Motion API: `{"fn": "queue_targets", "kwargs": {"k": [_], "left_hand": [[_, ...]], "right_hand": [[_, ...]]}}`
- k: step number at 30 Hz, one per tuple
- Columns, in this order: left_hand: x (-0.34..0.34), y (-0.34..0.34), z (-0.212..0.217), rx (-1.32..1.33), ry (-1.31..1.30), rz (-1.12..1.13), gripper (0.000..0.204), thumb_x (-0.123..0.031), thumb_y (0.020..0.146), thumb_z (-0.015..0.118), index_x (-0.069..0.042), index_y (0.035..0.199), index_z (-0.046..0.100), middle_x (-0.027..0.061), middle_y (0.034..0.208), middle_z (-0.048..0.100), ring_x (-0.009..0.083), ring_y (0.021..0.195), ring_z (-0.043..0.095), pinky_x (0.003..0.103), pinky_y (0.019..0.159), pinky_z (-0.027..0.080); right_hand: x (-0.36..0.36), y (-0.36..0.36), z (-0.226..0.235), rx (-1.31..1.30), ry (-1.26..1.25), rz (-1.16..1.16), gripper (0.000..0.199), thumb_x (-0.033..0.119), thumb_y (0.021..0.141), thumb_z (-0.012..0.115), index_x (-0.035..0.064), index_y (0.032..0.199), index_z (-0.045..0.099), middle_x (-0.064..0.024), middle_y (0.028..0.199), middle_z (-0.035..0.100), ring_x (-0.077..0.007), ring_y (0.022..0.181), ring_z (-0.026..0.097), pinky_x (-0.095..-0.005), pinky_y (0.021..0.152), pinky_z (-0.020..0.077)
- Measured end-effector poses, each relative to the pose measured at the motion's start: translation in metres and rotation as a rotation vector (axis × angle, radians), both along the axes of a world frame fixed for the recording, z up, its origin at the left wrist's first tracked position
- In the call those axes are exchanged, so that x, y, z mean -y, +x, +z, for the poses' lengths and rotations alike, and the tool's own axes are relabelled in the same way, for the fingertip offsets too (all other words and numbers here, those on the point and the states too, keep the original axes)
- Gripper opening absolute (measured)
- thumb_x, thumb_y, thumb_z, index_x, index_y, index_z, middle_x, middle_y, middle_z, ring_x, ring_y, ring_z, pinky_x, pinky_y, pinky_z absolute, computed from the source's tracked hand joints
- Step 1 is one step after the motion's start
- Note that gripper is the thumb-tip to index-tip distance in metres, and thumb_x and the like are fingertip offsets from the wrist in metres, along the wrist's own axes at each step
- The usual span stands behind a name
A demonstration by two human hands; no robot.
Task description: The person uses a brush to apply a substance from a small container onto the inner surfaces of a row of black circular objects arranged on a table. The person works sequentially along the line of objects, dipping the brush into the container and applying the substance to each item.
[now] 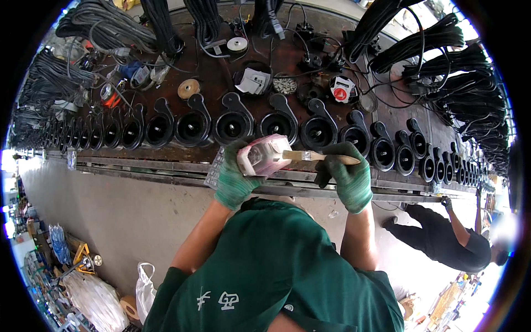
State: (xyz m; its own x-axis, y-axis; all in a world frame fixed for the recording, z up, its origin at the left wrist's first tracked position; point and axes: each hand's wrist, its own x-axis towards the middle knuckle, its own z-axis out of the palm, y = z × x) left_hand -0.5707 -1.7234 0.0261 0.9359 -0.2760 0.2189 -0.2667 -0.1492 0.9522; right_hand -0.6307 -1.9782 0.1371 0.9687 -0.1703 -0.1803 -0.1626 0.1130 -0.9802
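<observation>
My left hand [235,174], in a green knitted glove, is closed around a small clear plastic tub [264,156] with a pinkish rim, tilted so its mouth faces right. A wooden-handled brush [332,157] is gripped by my right hand [352,176], gloved the same way. The brush's bristles reach into the mouth of the tub; what is inside I cannot make out. Just beyond my hands, a round black housing [233,124] with a curved arm stands in a long row of the same kind along the bench edge.
Bundles of coiled black cable [206,22] hang along the far side of the bench [221,69]. A dish of small metal parts [284,84] and a tape roll [188,88] lie behind the housings. At the right, a person in dark clothes [442,235] works at the same bench.
</observation>
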Motion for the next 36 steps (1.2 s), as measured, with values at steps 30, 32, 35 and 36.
{"fn": "queue_targets", "kwargs": {"k": [30,32,35,36], "left_hand": [[-0.016,-0.038,-0.003,-0.189,-0.130,0.192,0.090,0.006,0.064,0.088,-0.005,0.137,0.037,0.0122,0.136,0.053,0.0244,0.124,0.056,0.040,0.106,0.050],[-0.023,-0.044,-0.009,-0.157,-0.116,0.198,0.089,0.005,0.066,0.087,-0.005,0.140,0.039,0.0127,0.137,0.054,0.0253,0.124,0.058,0.040,0.105,0.050],[-0.030,-0.050,-0.014,-0.140,-0.150,0.193,0.085,0.002,0.071,0.086,-0.004,0.144,0.043,0.0134,0.138,0.057,0.0269,0.123,0.060,0.041,0.106,0.051],[-0.033,-0.053,-0.013,-0.142,-0.126,0.206,0.085,0.002,0.071,0.086,-0.004,0.144,0.043,0.0133,0.138,0.058,0.0267,0.123,0.060,0.041,0.106,0.051]], "right_hand": [[0.079,0.103,-0.098,-0.146,-0.531,0.237,0.024,0.023,0.098,0.067,0.0039,0.112,0.068,-0.0055,0.081,0.068,-0.0125,0.069,0.059,-0.0297,0.064,0.0486],[0.072,0.106,-0.095,-0.133,-0.673,0.322,0.028,0.025,0.098,0.064,0.0050,0.117,0.066,-0.0092,0.088,0.071,-0.0186,0.074,0.065,-0.0322,0.070,0.0513],[0.077,0.106,-0.086,-0.107,-1.110,0.556,0.032,0.027,0.095,0.067,0.0062,0.119,0.065,-0.0139,0.094,0.073,-0.0270,0.082,0.069,-0.0367,0.077,0.0538],[0.074,0.107,-0.071,-0.204,-1.097,0.603,0.030,0.026,0.091,0.070,0.0062,0.114,0.067,-0.0176,0.100,0.073,-0.0318,0.089,0.071,-0.0394,0.083,0.0546]]}}
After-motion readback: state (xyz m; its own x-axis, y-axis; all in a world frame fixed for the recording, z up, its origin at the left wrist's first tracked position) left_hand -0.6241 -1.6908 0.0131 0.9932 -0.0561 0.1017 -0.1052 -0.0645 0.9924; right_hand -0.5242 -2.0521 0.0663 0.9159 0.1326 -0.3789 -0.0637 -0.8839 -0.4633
